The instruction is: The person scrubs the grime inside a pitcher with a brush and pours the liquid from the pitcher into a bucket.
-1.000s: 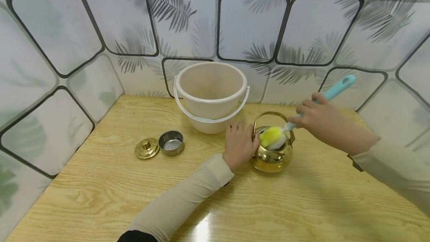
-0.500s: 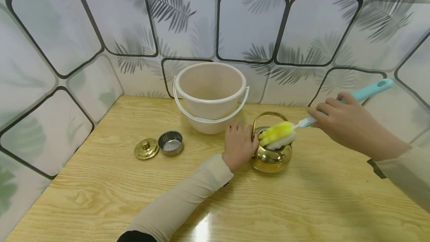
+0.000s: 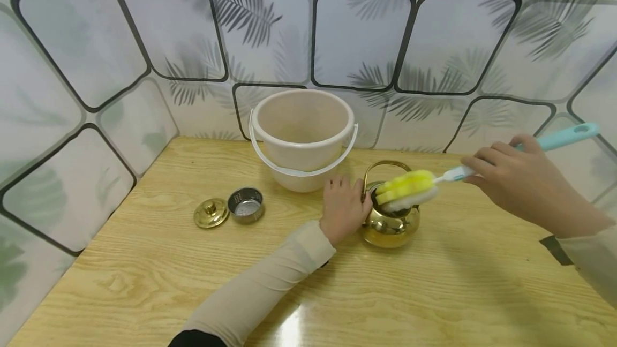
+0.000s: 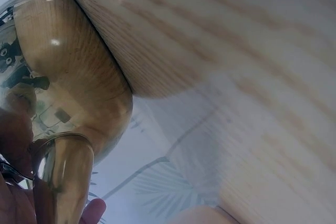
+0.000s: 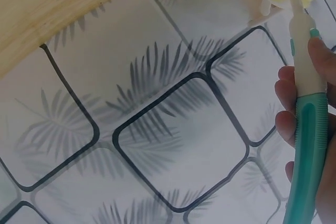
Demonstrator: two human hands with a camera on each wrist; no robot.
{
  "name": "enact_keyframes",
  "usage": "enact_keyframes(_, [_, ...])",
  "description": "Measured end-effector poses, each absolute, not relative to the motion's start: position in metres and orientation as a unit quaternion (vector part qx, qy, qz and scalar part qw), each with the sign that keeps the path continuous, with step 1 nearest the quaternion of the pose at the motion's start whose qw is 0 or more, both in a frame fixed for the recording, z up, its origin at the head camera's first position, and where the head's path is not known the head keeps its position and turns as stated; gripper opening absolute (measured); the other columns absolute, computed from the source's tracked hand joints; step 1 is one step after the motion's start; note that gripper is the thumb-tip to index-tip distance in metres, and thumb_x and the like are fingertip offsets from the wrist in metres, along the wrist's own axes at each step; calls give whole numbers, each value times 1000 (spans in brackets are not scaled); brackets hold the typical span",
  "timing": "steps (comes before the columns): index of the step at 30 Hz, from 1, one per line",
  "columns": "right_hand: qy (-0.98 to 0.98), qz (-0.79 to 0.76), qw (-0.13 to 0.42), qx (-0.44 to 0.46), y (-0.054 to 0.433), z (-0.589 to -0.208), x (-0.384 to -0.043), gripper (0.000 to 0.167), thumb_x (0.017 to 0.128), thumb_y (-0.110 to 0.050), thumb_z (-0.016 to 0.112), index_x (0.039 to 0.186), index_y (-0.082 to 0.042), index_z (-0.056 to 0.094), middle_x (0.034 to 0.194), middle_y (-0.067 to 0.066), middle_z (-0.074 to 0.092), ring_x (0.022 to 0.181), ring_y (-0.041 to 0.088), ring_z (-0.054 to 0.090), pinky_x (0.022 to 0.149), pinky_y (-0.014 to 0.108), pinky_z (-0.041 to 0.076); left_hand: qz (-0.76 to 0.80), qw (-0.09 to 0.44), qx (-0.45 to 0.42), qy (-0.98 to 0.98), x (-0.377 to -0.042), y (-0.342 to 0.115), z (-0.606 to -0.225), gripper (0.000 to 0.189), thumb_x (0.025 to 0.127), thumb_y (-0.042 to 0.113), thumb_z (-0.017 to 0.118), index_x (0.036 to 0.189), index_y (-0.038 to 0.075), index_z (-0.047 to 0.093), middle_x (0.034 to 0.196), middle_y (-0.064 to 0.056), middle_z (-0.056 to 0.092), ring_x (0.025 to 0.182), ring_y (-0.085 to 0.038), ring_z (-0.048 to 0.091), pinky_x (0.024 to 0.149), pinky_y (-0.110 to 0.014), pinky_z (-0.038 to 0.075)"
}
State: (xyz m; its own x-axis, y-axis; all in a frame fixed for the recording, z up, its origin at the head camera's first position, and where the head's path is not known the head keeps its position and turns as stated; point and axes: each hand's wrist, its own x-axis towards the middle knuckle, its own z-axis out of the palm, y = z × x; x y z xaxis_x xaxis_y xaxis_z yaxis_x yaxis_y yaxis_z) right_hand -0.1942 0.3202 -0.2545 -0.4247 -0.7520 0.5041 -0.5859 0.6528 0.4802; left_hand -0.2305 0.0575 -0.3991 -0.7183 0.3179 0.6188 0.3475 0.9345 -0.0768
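In the head view, a shiny gold kettle (image 3: 391, 231) stands upright and lidless on the table, its arched handle raised. My left hand (image 3: 343, 208) holds it on its left side. In the left wrist view, the fingers and thumb lie around the kettle's spout (image 4: 65, 177). My right hand (image 3: 523, 178) grips a sponge bottle brush by its turquoise and white handle (image 5: 311, 140). The yellow and white sponge head (image 3: 407, 189) sits tilted in the kettle's mouth, its lower end hidden inside and its upper part out over the right rim.
Behind the kettle stands a cream bucket (image 3: 303, 159) with its white handle hanging in front. To the left lie a gold lid (image 3: 210, 213) and a perforated metal strainer (image 3: 246, 206), side by side. Patterned walls (image 3: 363, 42) border the wooden table (image 3: 144, 283) at the back and left.
My right hand has drawn the bottle brush to the right, lowering its handle end, and more of the sponge now shows above the kettle's mouth. My left hand and the kettle stay put.
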Motion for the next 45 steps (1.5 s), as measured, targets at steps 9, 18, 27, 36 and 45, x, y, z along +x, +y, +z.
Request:
enact_keyframes(9, [-852, -109, 354, 370, 336, -265, -193, 75, 99, -53, 14, 87, -3, 69, 74, 11, 67, 65, 29, 60, 66, 50, 38, -19, 329, -180, -927, -231, 58, -399, 29, 91, 40, 48, 97, 18, 66, 84, -3, 65, 78, -20, 58, 69, -32, 43])
enact_keyframes(18, [-867, -78, 348, 348, 344, -277, -192, 75, 97, -57, 16, 89, -4, 69, 77, 12, 68, 67, 30, 61, 69, 52, 39, -25, 331, -175, -927, -233, 60, -400, 28, 89, 40, 49, 95, 18, 66, 84, -3, 65, 79, -20, 59, 69, -33, 42])
enact_keyframes(27, [-875, -44, 346, 336, 351, -288, -192, 71, 97, -57, 21, 93, -5, 68, 81, 13, 69, 73, 32, 62, 69, 54, 39, -22, 324, -176, -929, -231, 59, -399, 29, 90, 40, 48, 95, 17, 66, 86, -4, 65, 81, -20, 59, 71, -33, 43])
enact_keyframes(36, [-874, -27, 353, 332, 351, -287, -190, 68, 97, -55, 24, 93, -4, 68, 80, 14, 69, 72, 32, 62, 70, 54, 39, -24, 325, -176, -929, -231, 59, -399, 28, 90, 40, 48, 94, 17, 65, 85, -3, 64, 80, -20, 58, 70, -32, 42])
enact_keyframes(45, [-871, -48, 364, 327, 356, -282, -192, 71, 97, -57, 22, 92, -4, 68, 79, 14, 69, 67, 31, 62, 68, 53, 40, -26, 323, -178, -929, -230, 59, -399, 28, 90, 39, 49, 94, 17, 65, 85, -3, 64, 80, -20, 59, 70, -32, 43])
